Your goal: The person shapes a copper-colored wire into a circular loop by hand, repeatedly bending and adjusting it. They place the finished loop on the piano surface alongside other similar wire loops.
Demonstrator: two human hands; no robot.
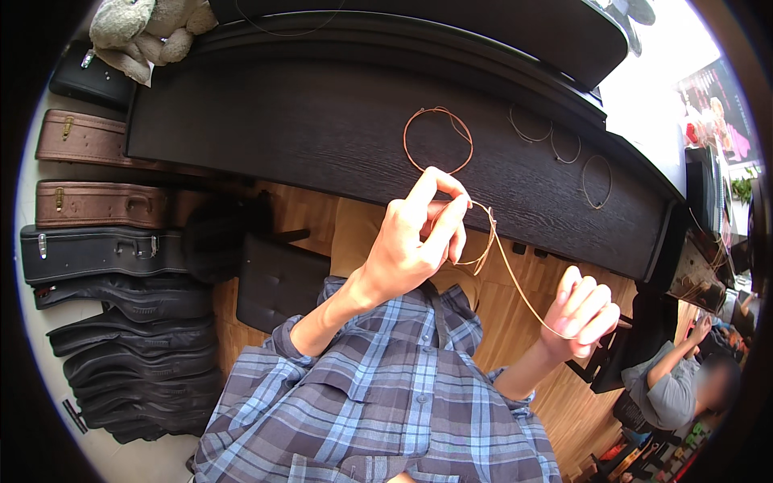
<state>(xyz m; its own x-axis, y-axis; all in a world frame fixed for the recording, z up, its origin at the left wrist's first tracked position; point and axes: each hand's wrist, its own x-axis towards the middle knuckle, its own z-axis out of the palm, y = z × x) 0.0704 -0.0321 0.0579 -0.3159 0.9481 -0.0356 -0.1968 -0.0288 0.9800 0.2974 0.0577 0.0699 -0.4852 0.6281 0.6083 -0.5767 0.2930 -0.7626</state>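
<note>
Pinched in the fingers of my left hand (415, 245) is a coiled bronze-coloured guitar string (515, 278), its loops hanging beside the fingertips. One loose length runs from the coil down to my right hand (580, 314), whose curled fingers grip it. Both hands are in the air in front of the dark wooden top (306, 121). On that top, just beyond my left hand, lies a copper-coloured coiled string (405, 143). Farther right, several thinner coiled strings (596, 208) rest on the same surface.
Brown hard cases (97, 203), a black hard case (88, 251) and several black soft cases (137, 362) line the left. A black padded seat (278, 282) stands under the top's near edge. A plush toy (149, 32) sits far left. Another person (664, 386) is at lower right.
</note>
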